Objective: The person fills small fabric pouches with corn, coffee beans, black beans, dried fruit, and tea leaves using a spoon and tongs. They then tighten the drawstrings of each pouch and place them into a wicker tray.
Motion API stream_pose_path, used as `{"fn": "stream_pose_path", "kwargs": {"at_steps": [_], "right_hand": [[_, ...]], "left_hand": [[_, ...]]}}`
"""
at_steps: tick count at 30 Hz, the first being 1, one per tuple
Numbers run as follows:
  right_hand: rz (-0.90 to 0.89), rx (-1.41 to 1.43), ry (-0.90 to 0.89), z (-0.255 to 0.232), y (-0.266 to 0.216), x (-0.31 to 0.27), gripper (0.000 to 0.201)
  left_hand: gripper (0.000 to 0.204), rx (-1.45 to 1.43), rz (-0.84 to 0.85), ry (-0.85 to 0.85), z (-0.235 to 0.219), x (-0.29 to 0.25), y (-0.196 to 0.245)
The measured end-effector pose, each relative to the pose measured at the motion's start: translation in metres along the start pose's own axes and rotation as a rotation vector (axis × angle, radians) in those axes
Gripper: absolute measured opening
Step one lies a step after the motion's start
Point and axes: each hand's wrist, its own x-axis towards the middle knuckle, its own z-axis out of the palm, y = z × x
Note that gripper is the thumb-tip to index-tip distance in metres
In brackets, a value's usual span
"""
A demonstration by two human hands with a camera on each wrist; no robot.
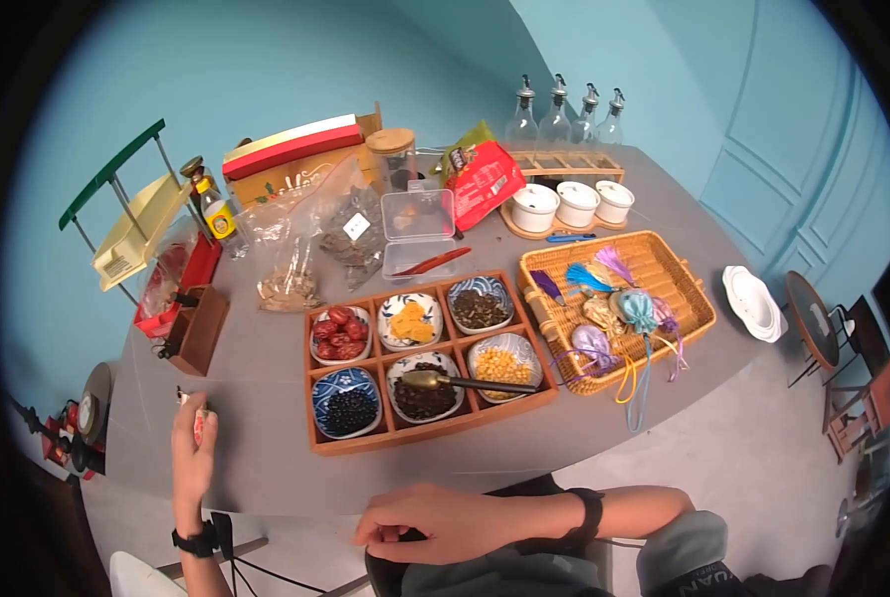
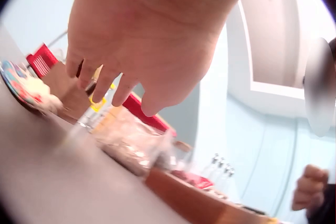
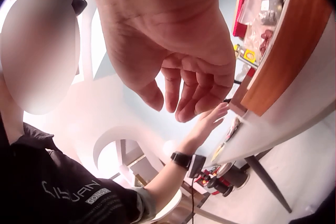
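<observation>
My left hand (image 1: 190, 453) is at the left end of the grey table, fingers extended with nothing gripped in them. Beside it lies a small red-and-white patterned piece (image 1: 202, 426), mostly hidden by the hand in the head view. In the left wrist view a round flat piece with a blue rim and red pattern (image 2: 26, 85) lies left of the left hand's fingertips (image 2: 97, 97). My right hand (image 1: 435, 522) hangs in front of the table's near edge, its fingers loosely curled around nothing. Nearest to it is the wooden compartment tray (image 1: 315, 438).
The tray holds bowls of red dates (image 1: 340, 333), black beans (image 1: 352, 410) and other dried foods, with a scoop (image 1: 465, 383) across them. To its right is a wicker basket (image 1: 698, 298) with tasselled pouches. A brown wooden box (image 1: 198, 333) stands beyond my left hand.
</observation>
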Motion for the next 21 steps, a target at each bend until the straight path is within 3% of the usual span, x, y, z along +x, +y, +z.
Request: {"fn": "stream_pose_path", "kwargs": {"at_steps": [1, 3, 5, 9, 11, 13, 17, 19, 21], "right_hand": [[0.037, -0.036, 0.007, -0.008, -0.005, -0.011, 0.02], [0.087, -0.078, 0.012, -0.027, -0.013, -0.032, 0.018], [0.109, -0.183, 0.215, -0.047, -0.02, -0.055, 0.015], [0.125, -0.798, 0.56, -0.118, -0.011, -0.111, 0.012], [0.372, -0.77, 0.828, -0.153, -0.014, -0.134, 0.007], [0.492, -1.022, 1.007, -0.18, -0.011, -0.152, 0.006], [0.625, -1.139, 0.869, -0.196, -0.003, -0.166, 0.013], [0.868, -1.135, 0.672, -0.195, -0.001, -0.163, 0.024], [0.919, -1.169, 0.636, -0.193, 0.002, -0.159, 0.028]], "left_hand": [[0.041, -0.015, 0.0, -0.004, 0.004, -0.012, 0.026], [0.033, -0.331, 0.098, -0.203, 0.016, -0.034, 0.071], [0.024, -0.573, 0.152, -0.307, 0.043, -0.066, 0.109], [0.016, -0.68, 0.402, -0.643, 0.1, -0.098, 0.166], [0.016, -0.706, 0.354, -0.67, 0.122, -0.108, 0.176], [0.016, -0.728, 0.31, -0.698, 0.137, -0.115, 0.181], [0.014, -0.78, 0.253, -0.685, 0.149, -0.117, 0.185], [0.014, -0.774, 0.256, -0.696, 0.149, -0.117, 0.184], [0.014, -0.783, 0.234, -0.687, 0.148, -0.117, 0.183]]}}
